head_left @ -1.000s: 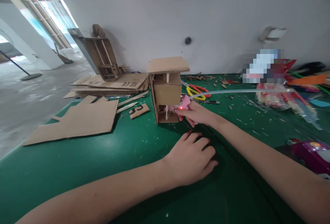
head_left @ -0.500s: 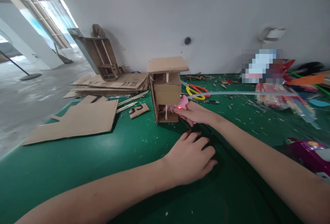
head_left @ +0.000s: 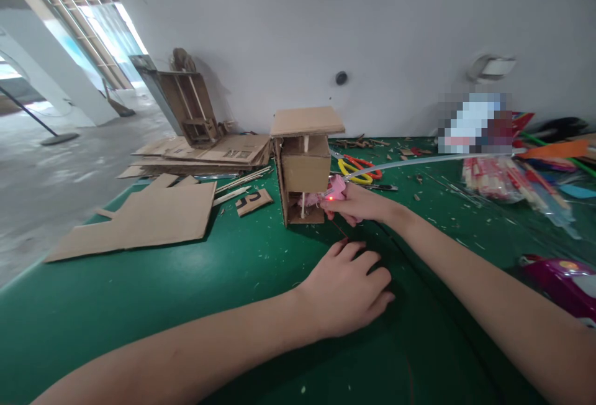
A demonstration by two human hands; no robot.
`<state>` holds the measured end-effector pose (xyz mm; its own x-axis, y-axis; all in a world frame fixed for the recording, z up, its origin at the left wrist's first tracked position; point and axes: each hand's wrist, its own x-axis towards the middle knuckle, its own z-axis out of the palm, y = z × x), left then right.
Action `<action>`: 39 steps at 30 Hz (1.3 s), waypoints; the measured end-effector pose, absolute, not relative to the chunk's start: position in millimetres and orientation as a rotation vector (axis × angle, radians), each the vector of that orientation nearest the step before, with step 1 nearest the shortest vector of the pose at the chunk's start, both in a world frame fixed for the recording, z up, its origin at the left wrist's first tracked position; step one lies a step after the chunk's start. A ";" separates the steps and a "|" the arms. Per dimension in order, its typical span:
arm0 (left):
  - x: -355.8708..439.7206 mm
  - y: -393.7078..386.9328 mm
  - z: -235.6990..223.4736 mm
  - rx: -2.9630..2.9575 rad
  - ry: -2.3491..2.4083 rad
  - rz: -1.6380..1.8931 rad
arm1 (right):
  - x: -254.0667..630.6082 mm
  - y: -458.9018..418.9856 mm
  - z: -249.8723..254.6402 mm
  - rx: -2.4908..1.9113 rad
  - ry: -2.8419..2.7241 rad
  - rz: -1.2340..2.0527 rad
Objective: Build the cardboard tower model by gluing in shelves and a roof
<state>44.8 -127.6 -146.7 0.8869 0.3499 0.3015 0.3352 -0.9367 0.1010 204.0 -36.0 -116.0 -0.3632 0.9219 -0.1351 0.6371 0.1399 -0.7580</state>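
Observation:
My right hand is closed round a pink hot glue gun with a lit red light. A long translucent glue stick sticks out of its back toward the right. The gun's nozzle end is at the lower opening of a small cardboard structure, which stands upright with a flat top and a white stick inside. Whether the nozzle touches it is hidden. My left hand lies palm down on the green table, fingers bent and apart. A thin reddish strand runs near its fingertips.
Flat cardboard pieces and stacked sheets lie left, with a cardboard model behind. Scissors with yellow and red handles lie behind my right hand. Bagged sticks and a purple object are at the right.
The glue stick's far end has risen and its slant is steeper. The view has shifted slightly, while my left hand stays in place on the table.

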 end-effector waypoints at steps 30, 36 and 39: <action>45.0 -122.7 -148.7 3.059 0.273 0.529 | 267.3 -78.2 -111.9 -1.720 -1.344 0.556; 43.8 -122.2 -146.5 3.046 0.225 0.561 | 283.7 -72.5 -121.3 -1.683 -1.095 0.317; 43.6 -124.6 -146.0 3.026 0.194 0.512 | 292.4 -68.6 -126.5 -1.666 -0.989 0.265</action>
<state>43.6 -124.6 -146.0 0.9368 0.1348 0.3230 0.1128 -0.9899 0.0862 292.4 -68.6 -126.5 0.6232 0.7179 0.3102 0.4669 -0.0233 -0.8840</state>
